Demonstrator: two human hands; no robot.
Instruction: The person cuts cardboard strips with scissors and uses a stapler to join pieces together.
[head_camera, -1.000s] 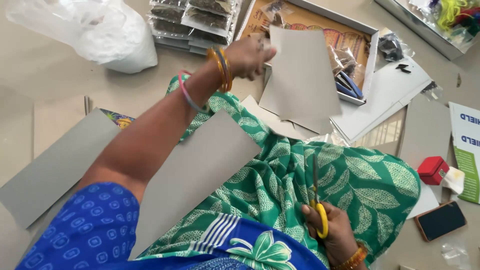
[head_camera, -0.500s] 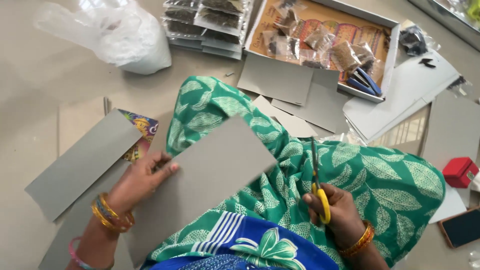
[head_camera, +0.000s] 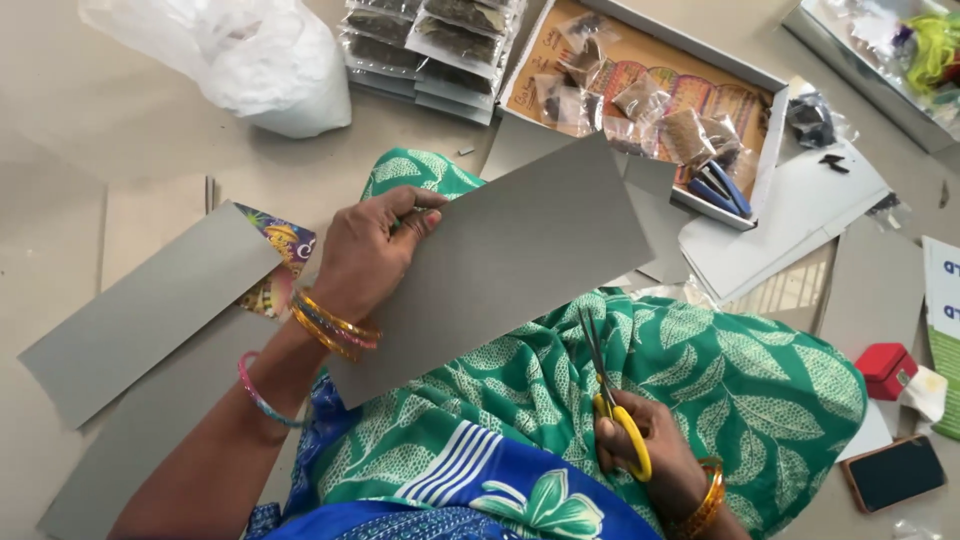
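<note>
Across my lap, over the green leaf-print cloth (head_camera: 740, 390), my left hand (head_camera: 370, 250) holds a large grey card sheet (head_camera: 500, 265) by its left end, thumb on top and fingers pinching the edge from below, so the sheet hangs tilted and free of the floor, its lower edge turned toward the blades. My right hand (head_camera: 650, 460) rests on my thigh with its fingers curled through the yellow handles of the scissors (head_camera: 612, 405); the blades point up at the sheet's lower edge and look nearly closed, just short of the card. I judge the sheet is lifted like this to give the scissors a clear run. Two more grey strips (head_camera: 150, 310) lie flat on the floor at my left, near my left arm. An open box of small packets (head_camera: 650, 100) sits beyond the sheet.
</note>
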